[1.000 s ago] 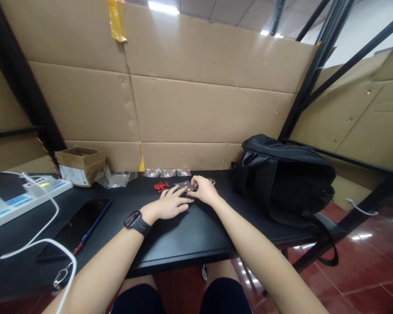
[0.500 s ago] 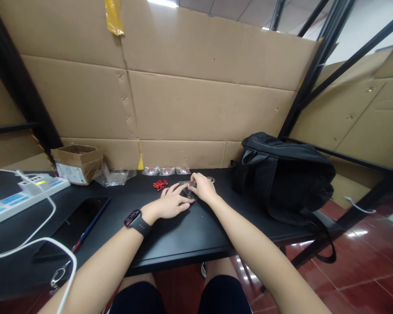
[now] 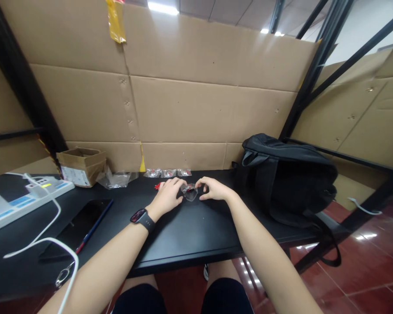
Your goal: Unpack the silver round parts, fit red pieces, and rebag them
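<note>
A small clear plastic bag (image 3: 190,194) with something red and dark in it is between my hands at the middle of the black table (image 3: 196,235). My left hand (image 3: 168,196), with a dark smartwatch (image 3: 142,218) on its wrist, has its fingers closed at the bag's left edge. On the other side, my right hand (image 3: 216,189) is curved, thumb and forefinger apart, fingertips at or close to the bag's right edge. Small red pieces (image 3: 157,186) show partly behind my left hand. Three clear packets (image 3: 168,173) with round contents lie in a row at the back.
To the right sits a black backpack (image 3: 288,174), its strap hanging over the edge. On the left are an open cardboard box (image 3: 82,168), crumpled plastic film (image 3: 118,179), a dark tablet-like device (image 3: 80,224), a power strip (image 3: 22,203) and a white cable (image 3: 54,240). Cardboard panels (image 3: 212,113) wall the back.
My right hand has shifted right, away from my left hand, uncovering the clear bag. My left hand has moved slightly left over the red pieces. A ring-shaped item behind my right hand is hidden now.
</note>
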A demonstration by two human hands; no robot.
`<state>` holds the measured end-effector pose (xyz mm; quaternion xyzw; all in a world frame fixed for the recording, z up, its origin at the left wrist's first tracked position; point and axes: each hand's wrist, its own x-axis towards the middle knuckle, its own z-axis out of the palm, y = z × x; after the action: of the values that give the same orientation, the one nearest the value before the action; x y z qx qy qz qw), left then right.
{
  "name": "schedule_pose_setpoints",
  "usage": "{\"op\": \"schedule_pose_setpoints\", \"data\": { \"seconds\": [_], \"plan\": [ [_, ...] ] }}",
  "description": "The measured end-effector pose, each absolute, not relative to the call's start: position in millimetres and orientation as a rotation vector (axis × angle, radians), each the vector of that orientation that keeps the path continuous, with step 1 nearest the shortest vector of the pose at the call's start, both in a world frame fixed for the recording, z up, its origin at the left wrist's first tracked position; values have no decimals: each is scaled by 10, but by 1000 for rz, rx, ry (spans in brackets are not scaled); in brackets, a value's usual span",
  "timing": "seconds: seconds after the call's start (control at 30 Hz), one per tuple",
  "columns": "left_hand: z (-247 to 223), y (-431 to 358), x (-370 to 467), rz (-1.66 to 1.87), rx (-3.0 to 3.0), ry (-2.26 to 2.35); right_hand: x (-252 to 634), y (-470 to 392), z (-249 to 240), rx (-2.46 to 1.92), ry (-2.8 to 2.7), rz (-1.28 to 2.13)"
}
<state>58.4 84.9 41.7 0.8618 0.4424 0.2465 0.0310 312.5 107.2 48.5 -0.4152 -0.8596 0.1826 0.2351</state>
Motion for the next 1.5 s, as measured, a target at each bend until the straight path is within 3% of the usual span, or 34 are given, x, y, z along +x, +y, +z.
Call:
{"op": "schedule_pose_setpoints", "data": {
  "seconds": [0.2, 0.43, 0.6, 1.07, 1.3, 1.5],
  "plan": [
    [374, 910, 629, 804, 2545, 1430, 3036, 1167, 379, -1148, -2272, 437],
    [305, 974, 598, 853, 2087, 1522, 3043, 1164, 378, -1258, -1995, 871],
    [272, 969, 641, 902, 1958, 1564, 2938, 1167, 293, -1340, -1805, 957],
    [215, 868, 721, 715, 2602, 1523, 2907, 1140, 290, -1180, -2376, 163],
    [237, 876, 677, 829, 2507, 1548, 2826, 1108, 315, -1197, -2214, 371],
    [338, 889, 619, 825, 2229, 1526, 2789, 1141, 203, -1061, -2104, 792]
  ]
}}
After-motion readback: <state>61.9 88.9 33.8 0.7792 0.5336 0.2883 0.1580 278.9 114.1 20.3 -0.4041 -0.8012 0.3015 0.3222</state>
